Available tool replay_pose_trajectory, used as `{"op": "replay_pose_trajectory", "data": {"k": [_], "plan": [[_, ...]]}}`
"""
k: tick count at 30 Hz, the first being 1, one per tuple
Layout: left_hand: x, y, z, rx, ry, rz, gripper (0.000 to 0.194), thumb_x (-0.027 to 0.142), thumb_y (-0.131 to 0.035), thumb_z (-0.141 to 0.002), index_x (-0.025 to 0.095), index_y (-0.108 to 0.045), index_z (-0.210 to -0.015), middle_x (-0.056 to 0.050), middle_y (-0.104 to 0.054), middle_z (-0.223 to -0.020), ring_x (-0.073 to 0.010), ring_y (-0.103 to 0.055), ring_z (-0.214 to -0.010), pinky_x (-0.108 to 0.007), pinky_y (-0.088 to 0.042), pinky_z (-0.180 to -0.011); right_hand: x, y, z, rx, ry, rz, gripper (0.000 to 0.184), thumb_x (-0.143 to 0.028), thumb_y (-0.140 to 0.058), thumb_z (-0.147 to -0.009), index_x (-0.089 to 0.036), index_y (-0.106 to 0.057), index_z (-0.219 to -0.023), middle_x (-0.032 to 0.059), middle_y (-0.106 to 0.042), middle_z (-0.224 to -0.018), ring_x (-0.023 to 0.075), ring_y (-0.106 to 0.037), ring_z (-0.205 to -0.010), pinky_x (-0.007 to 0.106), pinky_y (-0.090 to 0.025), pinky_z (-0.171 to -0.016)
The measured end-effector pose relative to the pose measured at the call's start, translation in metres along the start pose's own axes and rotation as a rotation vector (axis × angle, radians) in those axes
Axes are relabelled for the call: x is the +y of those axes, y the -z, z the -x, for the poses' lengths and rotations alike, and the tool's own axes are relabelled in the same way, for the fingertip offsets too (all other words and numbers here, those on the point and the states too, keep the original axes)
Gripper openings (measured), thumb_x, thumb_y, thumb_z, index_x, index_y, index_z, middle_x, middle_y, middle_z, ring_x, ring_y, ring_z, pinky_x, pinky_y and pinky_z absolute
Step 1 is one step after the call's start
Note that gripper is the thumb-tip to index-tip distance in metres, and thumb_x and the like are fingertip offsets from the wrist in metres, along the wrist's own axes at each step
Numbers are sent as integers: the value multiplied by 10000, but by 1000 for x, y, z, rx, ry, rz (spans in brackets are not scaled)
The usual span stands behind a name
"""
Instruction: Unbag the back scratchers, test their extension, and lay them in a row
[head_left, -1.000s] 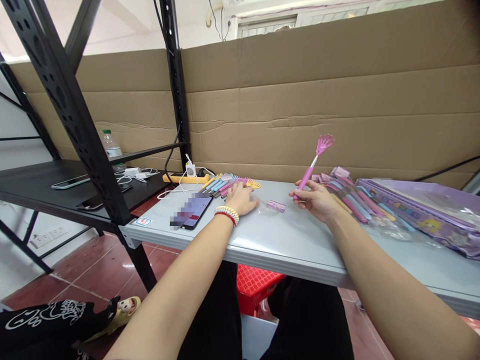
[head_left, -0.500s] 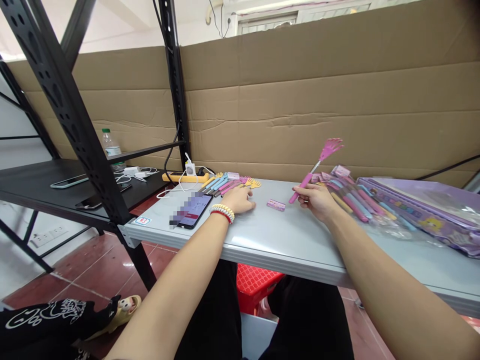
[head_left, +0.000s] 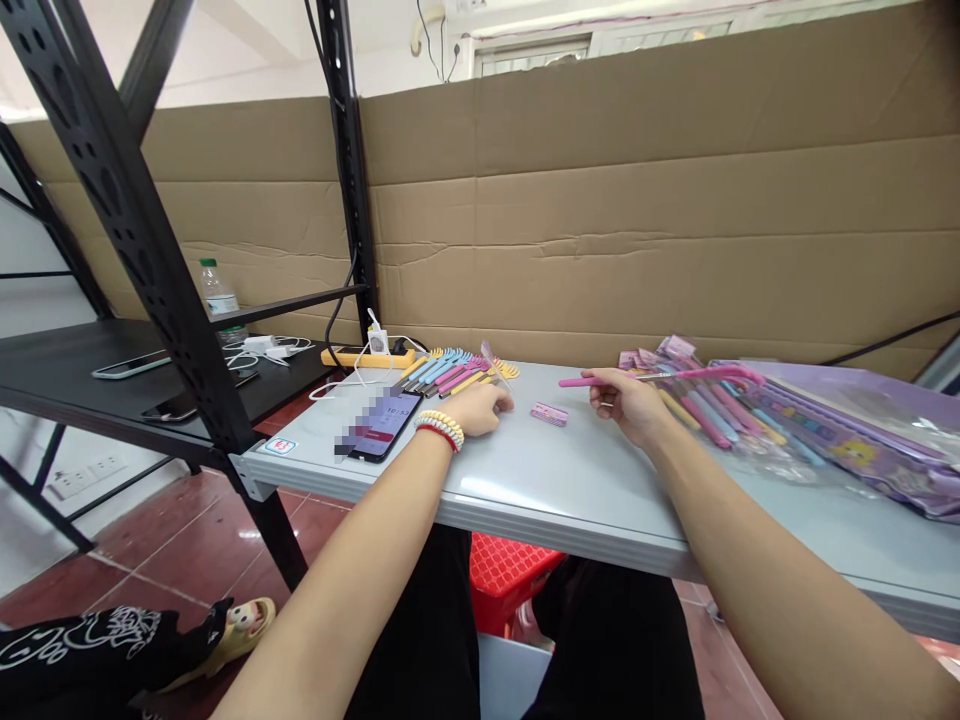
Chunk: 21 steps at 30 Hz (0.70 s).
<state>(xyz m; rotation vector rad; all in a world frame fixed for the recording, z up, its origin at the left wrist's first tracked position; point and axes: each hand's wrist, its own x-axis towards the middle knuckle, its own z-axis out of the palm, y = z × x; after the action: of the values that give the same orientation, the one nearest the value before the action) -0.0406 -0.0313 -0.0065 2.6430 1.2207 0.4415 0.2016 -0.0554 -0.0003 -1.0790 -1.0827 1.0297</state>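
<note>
My right hand [head_left: 628, 402] is closed around a pink back scratcher [head_left: 581, 381] with a thin metal shaft. It lies nearly level, its claw head [head_left: 731, 373] pointing right over the wrapped ones. My left hand [head_left: 480, 407] rests low over the table with curled fingers. A clear plastic wrapper [head_left: 491, 361] with a pinkish edge stands up from those fingers; the exact grip is hidden. Just behind that hand lies a row of blue, pink and yellow back scratchers [head_left: 448, 372]. Between my hands sits a small pink card [head_left: 549, 413], flat on the table.
Packaged back scratchers [head_left: 709, 412] in plastic lie at the right, beside a purple bag [head_left: 862, 440]. A phone [head_left: 386, 425] is left of my left hand, near a yellow power strip [head_left: 360, 357]. A black shelf post [head_left: 161, 260] stands at the left; cardboard [head_left: 637, 200] backs the table.
My right hand has tipped the back scratcher from upright to nearly level, its head swinging right and down. My left hand has curled in, and the wrapper now stands up near its fingers.
</note>
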Motion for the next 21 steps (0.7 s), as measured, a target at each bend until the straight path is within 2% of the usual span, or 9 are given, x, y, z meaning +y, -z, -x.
{"op": "replay_pose_trajectory", "data": {"k": [2,5,11,14,18,19,21], "plan": [[2,1,1,30,24,-62,419,37,-518,-631,177,-658,-1000,-44,-690,-1030,-182,-617,-961,-257,-486,-820,-3,0,1,-58,-41,-64,255,-338,-519,-758,-126,-656,-799,64,-583,-599,125,-497,-478,230,-291,-382],[7,3,4,98,116,-191,345,105,-557,-636,197,-668,-949,-54,-695,-959,-215,-626,-917,-303,-493,-782,-6,-1,3,-117,-90,-96,351,-325,-374,-817,-109,-650,-809,114,-619,-639,157,-533,-493,252,-311,-389],[16,6,5,247,301,-316,238,247,-542,-726,194,-657,-929,-91,-683,-971,-262,-623,-960,-352,-482,-795,-2,-3,2,-102,-107,-9,273,-264,-387,-828,-122,-615,-782,59,-554,-524,132,-476,-421,240,-294,-384],[17,5,3,342,414,-312,313,352,-524,-771,183,-629,-1012,-112,-674,-999,-270,-621,-974,-364,-474,-824,1,-3,1,-101,-99,16,257,-287,-412,-829,-130,-609,-781,51,-552,-523,125,-473,-421,232,-297,-381],[18,0,3,305,495,-279,665,604,-616,-640,121,-590,-1095,-174,-659,-1034,-317,-613,-985,-386,-479,-831,4,-3,-2,-90,-88,47,249,-323,-448,-820,-137,-604,-767,47,-555,-524,118,-474,-419,224,-291,-371],[19,-2,2,306,500,-280,706,607,-634,-618,103,-580,-1111,-187,-656,-1028,-326,-613,-985,-390,-482,-826,5,-3,-2,-90,-88,55,250,-331,-452,-819,-139,-601,-759,46,-555,-521,118,-474,-416,224,-291,-370],[23,-6,1,329,509,-291,652,526,-643,-648,79,-577,-1118,-203,-654,-1009,-331,-619,-974,-395,-490,-800,5,-3,-2,-91,-82,66,250,-345,-463,-814,-144,-593,-741,44,-555,-516,118,-472,-410,225,-292,-368]]}}
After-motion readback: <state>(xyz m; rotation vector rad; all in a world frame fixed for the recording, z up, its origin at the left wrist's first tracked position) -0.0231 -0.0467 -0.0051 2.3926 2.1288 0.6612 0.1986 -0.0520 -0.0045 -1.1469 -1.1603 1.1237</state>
